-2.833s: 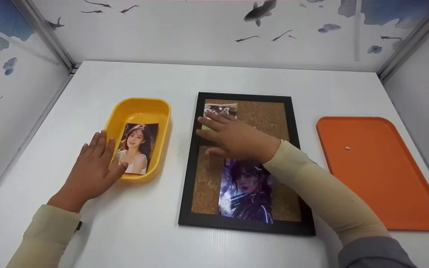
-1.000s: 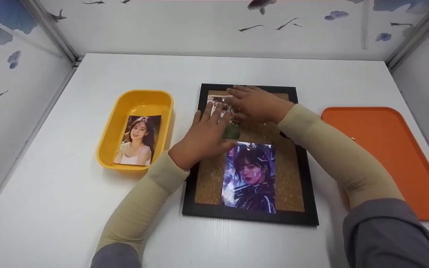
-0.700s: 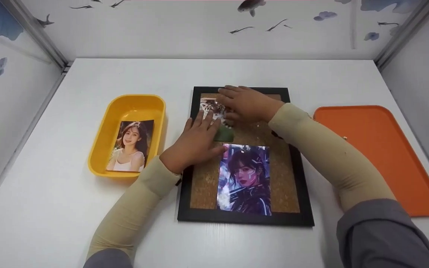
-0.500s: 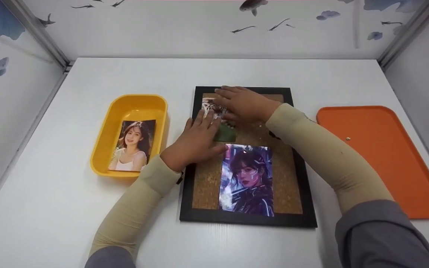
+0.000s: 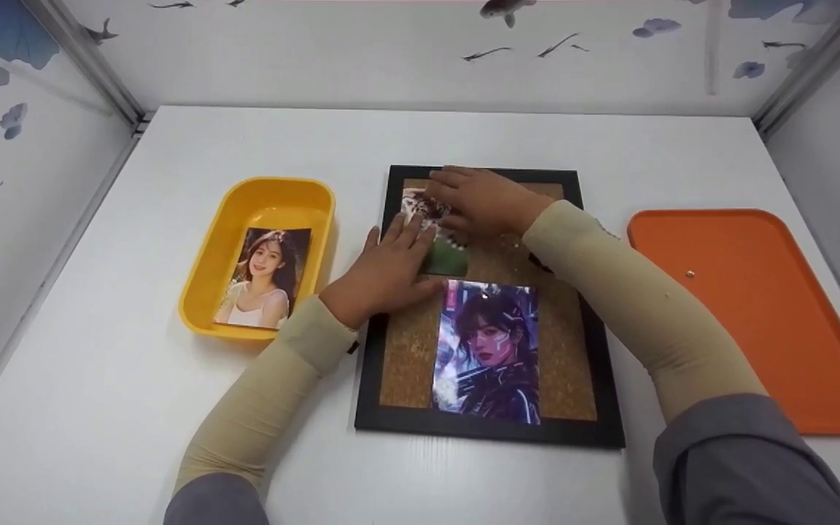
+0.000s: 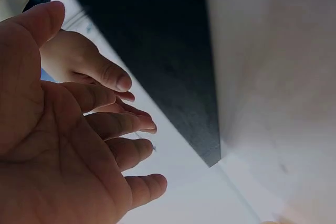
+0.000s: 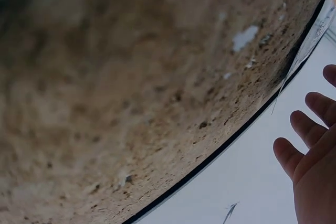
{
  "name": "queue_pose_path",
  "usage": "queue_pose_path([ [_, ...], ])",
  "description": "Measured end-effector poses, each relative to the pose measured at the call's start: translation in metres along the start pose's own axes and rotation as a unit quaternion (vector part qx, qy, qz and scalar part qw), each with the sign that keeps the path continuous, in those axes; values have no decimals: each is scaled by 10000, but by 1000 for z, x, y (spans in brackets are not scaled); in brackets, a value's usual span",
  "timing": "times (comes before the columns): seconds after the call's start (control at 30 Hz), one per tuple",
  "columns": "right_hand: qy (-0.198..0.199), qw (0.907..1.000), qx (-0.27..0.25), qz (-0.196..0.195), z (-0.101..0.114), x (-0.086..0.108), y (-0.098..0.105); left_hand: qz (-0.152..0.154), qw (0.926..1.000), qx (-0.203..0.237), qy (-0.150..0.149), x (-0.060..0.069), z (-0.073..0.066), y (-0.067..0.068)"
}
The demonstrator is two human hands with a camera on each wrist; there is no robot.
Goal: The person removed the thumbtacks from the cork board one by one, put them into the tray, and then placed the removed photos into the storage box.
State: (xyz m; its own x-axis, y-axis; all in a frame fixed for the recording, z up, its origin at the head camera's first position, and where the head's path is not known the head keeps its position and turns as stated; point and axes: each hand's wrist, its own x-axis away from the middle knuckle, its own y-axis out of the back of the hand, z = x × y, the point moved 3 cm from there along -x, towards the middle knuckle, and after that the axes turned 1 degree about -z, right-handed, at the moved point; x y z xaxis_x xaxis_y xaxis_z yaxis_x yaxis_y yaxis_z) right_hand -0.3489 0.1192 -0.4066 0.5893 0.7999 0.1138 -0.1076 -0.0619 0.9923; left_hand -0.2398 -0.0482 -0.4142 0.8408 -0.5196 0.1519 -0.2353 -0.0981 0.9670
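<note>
Head view: one purple photo point(image 5: 489, 372) on one board point(image 5: 407, 372); one tray point(image 5: 774, 313) bearing one stud point(image 5: 690, 274); one tub point(image 5: 278, 195) holding one portrait point(image 5: 263, 284); farther, left hand point(image 5: 387, 273) and right hand point(image 5: 484, 201), fingers straight, over the board's other photo point(image 5: 449, 259).

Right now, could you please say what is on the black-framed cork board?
A rectangular purple portrait print and a green-bottomed rectangular print; the left hand and right hand cover part of the latter, which cannot be seen.

This looks like a small work booth: white walls point(image 5: 318, 65) printed with fish point(image 5: 507, 10) stand round three sides of a white table point(image 5: 121, 277), with metal posts point(image 5: 87, 58) at the corners.
</note>
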Motion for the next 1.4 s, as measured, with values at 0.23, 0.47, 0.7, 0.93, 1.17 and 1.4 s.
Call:
queue_pose_path([
  [0.23, -75, 9996, -228, -121, -1, -5, 1, 190, 9998, 56, 66, -7, -3, -5],
  [0.47, -261, 9984, -401, -316, -6, -6, 7, 332, 9994, 40, -13, -12, -3, 4],
  [0.7, -559, 9910, -1093, -542, -12, -5, 11, 589, 9977, 328, -98, -10, 0, 6],
  [0.93, -806, 9842, -1476, -554, -14, -5, 17, 795, 9965, 229, 109, -12, -2, -2],
  [1.17, -717, 9874, -1300, -552, -14, -5, 16, 974, 9949, -154, 199, -12, -5, -4],
  [1.4, -527, 9890, -1280, -528, -10, -12, 12, 1240, 9914, -319, 287, -11, -5, -10],
])
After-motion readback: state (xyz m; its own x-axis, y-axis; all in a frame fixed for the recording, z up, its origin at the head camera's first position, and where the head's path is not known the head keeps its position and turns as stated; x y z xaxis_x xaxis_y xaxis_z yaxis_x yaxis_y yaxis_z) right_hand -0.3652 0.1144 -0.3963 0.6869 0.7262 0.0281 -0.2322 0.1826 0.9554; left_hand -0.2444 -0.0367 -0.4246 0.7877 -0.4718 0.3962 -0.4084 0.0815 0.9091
